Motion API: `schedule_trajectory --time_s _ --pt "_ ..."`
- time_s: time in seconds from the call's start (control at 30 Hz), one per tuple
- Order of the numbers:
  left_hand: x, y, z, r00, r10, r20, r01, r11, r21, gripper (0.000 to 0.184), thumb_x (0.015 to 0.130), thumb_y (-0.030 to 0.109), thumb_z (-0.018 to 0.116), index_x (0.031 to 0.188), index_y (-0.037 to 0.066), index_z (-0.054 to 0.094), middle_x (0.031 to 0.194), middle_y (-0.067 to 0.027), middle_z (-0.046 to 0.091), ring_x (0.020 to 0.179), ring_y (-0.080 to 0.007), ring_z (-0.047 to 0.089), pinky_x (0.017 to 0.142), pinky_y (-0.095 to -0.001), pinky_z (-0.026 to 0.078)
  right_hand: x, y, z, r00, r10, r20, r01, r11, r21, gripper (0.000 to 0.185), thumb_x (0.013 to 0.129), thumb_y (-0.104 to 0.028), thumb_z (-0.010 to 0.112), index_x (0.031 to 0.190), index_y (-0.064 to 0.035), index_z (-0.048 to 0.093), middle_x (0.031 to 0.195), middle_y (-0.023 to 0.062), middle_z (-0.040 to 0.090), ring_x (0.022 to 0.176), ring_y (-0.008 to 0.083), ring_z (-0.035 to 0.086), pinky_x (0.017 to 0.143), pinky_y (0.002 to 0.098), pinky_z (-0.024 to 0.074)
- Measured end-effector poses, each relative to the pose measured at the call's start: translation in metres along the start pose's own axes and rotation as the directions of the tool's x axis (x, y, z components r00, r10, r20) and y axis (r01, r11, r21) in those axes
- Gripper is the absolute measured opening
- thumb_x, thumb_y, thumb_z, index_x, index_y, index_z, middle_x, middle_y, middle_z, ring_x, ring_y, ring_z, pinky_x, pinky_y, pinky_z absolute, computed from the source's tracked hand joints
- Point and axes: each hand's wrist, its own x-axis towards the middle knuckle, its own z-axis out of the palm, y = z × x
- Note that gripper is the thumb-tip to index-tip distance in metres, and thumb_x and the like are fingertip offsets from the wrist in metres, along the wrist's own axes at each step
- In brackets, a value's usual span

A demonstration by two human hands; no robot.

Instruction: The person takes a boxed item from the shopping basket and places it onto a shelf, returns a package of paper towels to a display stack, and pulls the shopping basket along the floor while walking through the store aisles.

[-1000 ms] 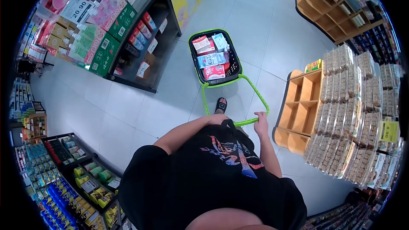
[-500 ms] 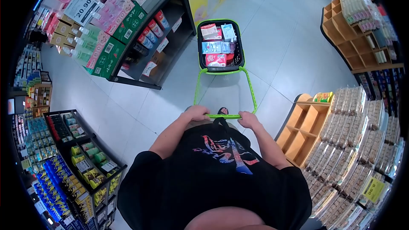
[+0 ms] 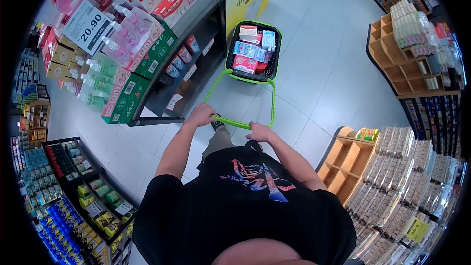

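A black basket with a green rim (image 3: 278, 44) stands on the floor in front of me, holding several boxes and packs. Its long green handle (image 3: 273, 103) reaches back toward my body. My left hand (image 3: 201, 115) is closed round the left end of the handle's crossbar. Near the crossbar's right end, my right hand (image 3: 260, 132) is closed on it too. A pink box (image 3: 245, 64) and a light blue pack (image 3: 250, 50) lie on top in the basket.
At the left, a display shelf (image 3: 196, 68) with bottles and boxes comes close to the basket, beside a yellow sign (image 3: 251, 0). Wooden shelving (image 3: 343, 159) with stacked packs is at the right. Another rack (image 3: 73, 167) stands at the lower left. Pale floor tiles (image 3: 319, 59) run ahead.
My left hand has come onto the handle's crossbar and both hands have shifted left with it. The basket and handle have turned in view, and the left shelf appears nearer.
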Motion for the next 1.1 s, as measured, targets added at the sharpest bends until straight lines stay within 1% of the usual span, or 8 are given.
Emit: schedule_trajectory --time_s 0.27,0.33,0.47,0.57,0.63,0.73,0.93,1.1 --pt "0.005 -0.099 -0.04 0.964 -0.142 -0.223 0.112 0.984 -0.139 0.03 0.071 0.02 0.069 0.098 0.008 0.061 0.099 -0.0092 0.058 0.107 -0.028 0.048 0.092 -0.0399 0.037 0.092 -0.092 -0.031 0.983 0.049 0.176 -0.089 0.969 0.232 0.072 0.072 -0.033 0.067 0.119 0.0102 0.036 0.082 0.0168 0.061 0.057 0.021 0.062 0.052 0.0307 0.0492" --pt "0.002 -0.116 -0.028 0.781 -0.345 -0.52 0.206 0.929 -0.308 0.046 0.069 0.016 0.07 0.11 0.004 0.053 0.106 -0.0133 0.055 0.107 -0.0312 0.048 0.091 -0.0408 0.039 0.116 -0.114 -0.037 0.967 0.071 0.243 -0.152 0.93 0.334 0.072 0.072 -0.032 0.068 0.12 0.0096 0.035 0.085 0.0163 0.061 0.058 0.0198 0.062 0.052 0.0296 0.0493" --pt "0.005 -0.137 0.018 0.601 -0.542 -0.587 0.222 0.819 -0.529 0.053 0.073 0.018 0.068 0.119 0.002 0.045 0.113 -0.0169 0.051 0.106 -0.0303 0.051 0.089 -0.0387 0.041 0.133 -0.162 -0.056 0.959 0.023 0.281 -0.166 0.852 0.496 0.074 0.072 -0.032 0.07 0.123 0.0076 0.033 0.091 0.016 0.06 0.063 0.0184 0.062 0.053 0.0275 0.0501" --pt "0.013 -0.147 0.049 0.68 -0.718 -0.149 0.159 0.342 -0.926 0.049 0.08 0.023 0.064 0.12 0.002 0.044 0.113 -0.0175 0.051 0.099 -0.0268 0.056 0.082 -0.0375 0.046 0.155 -0.178 -0.047 0.974 0.016 0.227 -0.132 0.854 0.504 0.062 0.071 -0.031 0.069 0.113 0.0042 0.04 0.082 0.0133 0.06 0.058 0.0182 0.061 0.05 0.0277 0.0498" --pt "0.004 -0.108 0.011 0.809 -0.52 0.276 0.06 -0.394 -0.917 0.042 0.084 0.027 0.059 0.115 0.001 0.046 0.106 -0.0152 0.055 0.091 -0.0246 0.059 0.075 -0.0362 0.048 0.162 -0.179 -0.042 0.972 0.024 0.236 -0.141 0.858 0.494 0.062 0.071 -0.03 0.069 0.113 0.0041 0.04 0.082 0.0136 0.06 0.058 0.018 0.061 0.051 0.0277 0.0499" --pt "0.018 -0.099 0.03 0.844 -0.443 0.301 -0.035 -0.606 -0.795 0.037 0.085 0.027 0.058 0.107 0.0 0.047 0.097 -0.0134 0.059 0.085 -0.0257 0.061 0.071 -0.0368 0.05 0.159 -0.183 -0.036 0.929 0.004 0.371 -0.145 0.924 0.353 0.077 0.07 -0.037 0.069 0.124 0.0048 0.035 0.094 0.0151 0.058 0.066 0.0173 0.06 0.055 0.0275 0.0489" --pt "0.03 -0.107 0.057 0.818 -0.447 0.363 0.045 -0.58 -0.814 0.03 0.087 0.024 0.055 0.105 0.002 0.047 0.092 -0.0125 0.061 0.084 -0.0249 0.061 0.073 -0.0374 0.05 0.148 -0.162 -0.021 0.961 -0.189 0.202 0.088 0.901 0.426 0.066 0.076 -0.031 0.064 0.131 -0.0037 0.04 0.098 0.0142 0.061 0.072 0.0173 0.061 0.061 0.0275 0.049" --pt "0.022 -0.123 0.097 0.761 -0.485 0.432 0.121 -0.547 -0.828 0.027 0.088 0.023 0.052 0.105 0.002 0.046 0.094 -0.0123 0.061 0.084 -0.0254 0.061 0.076 -0.0387 0.051 0.135 -0.114 -0.001 0.995 -0.015 0.098 -0.018 0.945 0.327 0.053 0.078 -0.027 0.061 0.121 -0.0001 0.049 0.097 0.0171 0.063 0.075 0.0195 0.062 0.065 0.0304 0.0497"
